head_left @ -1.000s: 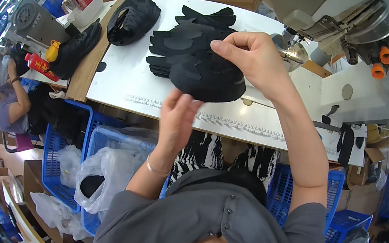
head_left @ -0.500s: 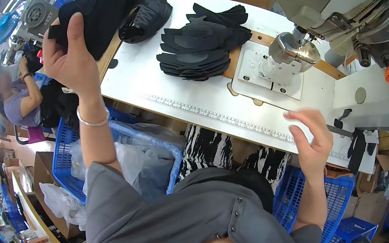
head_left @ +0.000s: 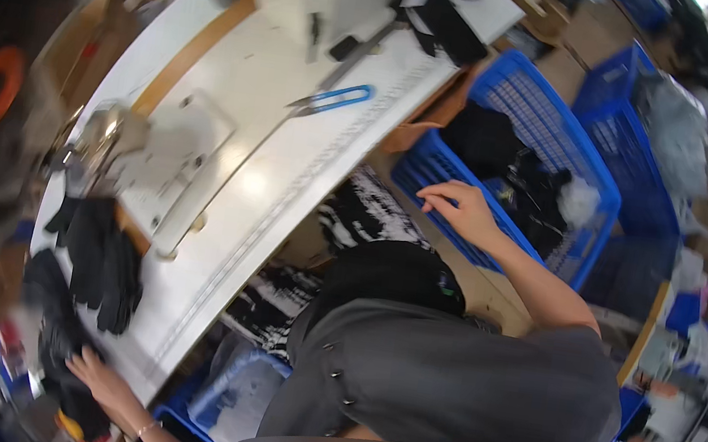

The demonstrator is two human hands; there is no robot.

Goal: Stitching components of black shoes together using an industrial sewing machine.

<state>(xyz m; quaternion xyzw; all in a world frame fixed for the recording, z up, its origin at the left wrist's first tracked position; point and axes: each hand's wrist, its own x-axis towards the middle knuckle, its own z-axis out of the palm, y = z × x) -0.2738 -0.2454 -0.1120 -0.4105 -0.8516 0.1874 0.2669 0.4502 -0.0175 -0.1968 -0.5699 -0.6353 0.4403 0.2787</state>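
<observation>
My left hand [head_left: 101, 380] is at the table's left end, fingers spread against dark shoe pieces [head_left: 61, 343]; motion blurs this spot. Beside them on the table lies a pile of black fabric cut pieces [head_left: 99, 262]. My right hand [head_left: 462, 211] hovers by the near rim of a blue plastic basket [head_left: 595, 178], fingers loosely bent and nothing visible in them. Inside that basket are black pieces [head_left: 527, 178] and a whitish wad. Blue-handled thread snips [head_left: 332, 100] rest on the white table [head_left: 249, 129], apart from both hands.
The sewing machine's metal part [head_left: 113, 133] stands over a plate [head_left: 177, 160] on the table. A ruler strip [head_left: 285, 193] runs along the near edge. A second blue basket [head_left: 235, 394] with plastic bags sits below the table at left. More blue crates [head_left: 630, 124] stand at right.
My view has swung to the right, bringing the snips and the right basket into sight. The left hand, earlier raised holding black pieces, is now lower against them. The right hand is now by the basket.
</observation>
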